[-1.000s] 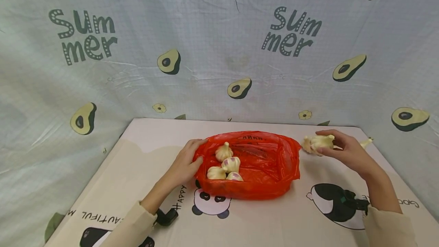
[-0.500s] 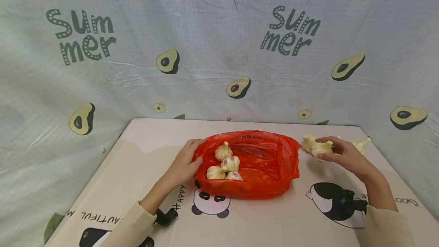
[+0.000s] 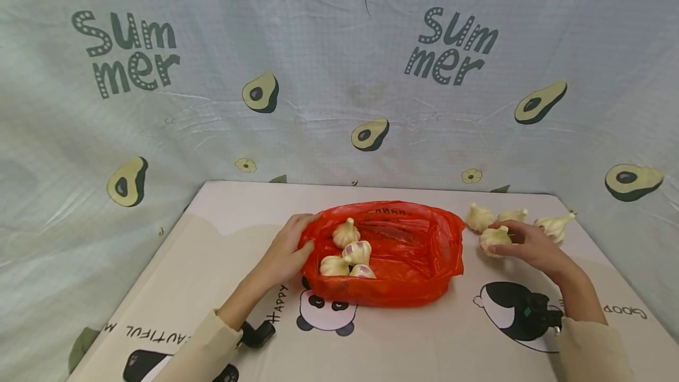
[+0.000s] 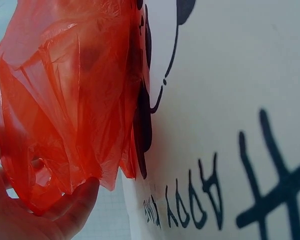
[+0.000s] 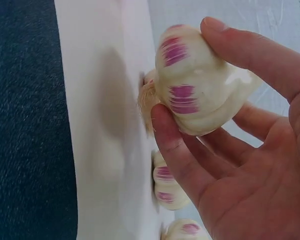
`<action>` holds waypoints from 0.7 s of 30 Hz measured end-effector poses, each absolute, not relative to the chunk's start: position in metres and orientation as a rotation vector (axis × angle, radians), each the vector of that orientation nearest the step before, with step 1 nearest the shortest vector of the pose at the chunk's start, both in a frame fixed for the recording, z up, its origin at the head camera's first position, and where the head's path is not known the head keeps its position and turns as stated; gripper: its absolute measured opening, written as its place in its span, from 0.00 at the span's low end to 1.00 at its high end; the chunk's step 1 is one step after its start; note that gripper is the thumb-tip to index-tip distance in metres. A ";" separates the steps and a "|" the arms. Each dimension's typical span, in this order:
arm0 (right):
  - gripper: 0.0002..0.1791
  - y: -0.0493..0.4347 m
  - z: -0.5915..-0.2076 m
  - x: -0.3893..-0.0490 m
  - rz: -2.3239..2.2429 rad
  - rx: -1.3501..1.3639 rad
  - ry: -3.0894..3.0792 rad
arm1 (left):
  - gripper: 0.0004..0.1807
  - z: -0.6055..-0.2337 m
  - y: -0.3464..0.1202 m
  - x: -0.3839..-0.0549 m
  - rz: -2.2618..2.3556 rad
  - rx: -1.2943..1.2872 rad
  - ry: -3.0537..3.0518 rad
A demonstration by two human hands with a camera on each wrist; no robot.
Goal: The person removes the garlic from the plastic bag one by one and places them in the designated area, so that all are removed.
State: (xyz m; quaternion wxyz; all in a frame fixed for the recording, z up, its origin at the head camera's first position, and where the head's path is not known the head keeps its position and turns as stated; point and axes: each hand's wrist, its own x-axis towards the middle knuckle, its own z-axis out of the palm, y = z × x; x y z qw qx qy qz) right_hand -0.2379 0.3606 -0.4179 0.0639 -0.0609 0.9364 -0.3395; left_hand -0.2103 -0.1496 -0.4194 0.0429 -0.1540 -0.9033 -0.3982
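A red plastic bag (image 3: 392, 295) lies with its mouth spread on the table, and several garlic bulbs (image 3: 356, 252) sit in its left part. My left hand (image 3: 289, 249) grips the bag's left rim; in the left wrist view its fingers (image 4: 82, 202) are against the thin red plastic (image 4: 75, 105). To the right of the bag, my right hand (image 3: 538, 247) pinches a garlic bulb (image 3: 493, 242) between thumb and fingers. Up close in the right wrist view, that bulb (image 5: 190, 85) has purple-streaked cloves and looks raised off the table.
Three more garlic bulbs lie behind and beside my right hand: one at the left (image 3: 480, 217), one partly hidden (image 3: 513, 216), and one at the right (image 3: 554, 227). A white printed table cover (image 3: 414, 346) lies beneath, and a printed cloth (image 3: 318, 46) hangs behind.
My right hand has drawn a garlic bulb a little nearer and lower, away from the other bulbs, which now show more. My left hand and the bag stay in place.
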 end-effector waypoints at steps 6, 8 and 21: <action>0.35 0.360 -0.420 -0.241 -1.031 -0.210 2.809 | 0.30 -0.418 -0.151 -0.210 -1.193 -0.472 -2.771; 0.35 0.360 -0.421 -0.242 -1.042 -0.210 2.797 | 0.30 -0.418 -0.151 -0.209 -1.191 -0.471 -2.772; 0.40 0.355 -0.421 -0.242 -0.950 -0.150 2.818 | 0.30 -0.419 -0.150 -0.210 -1.201 -0.469 -2.774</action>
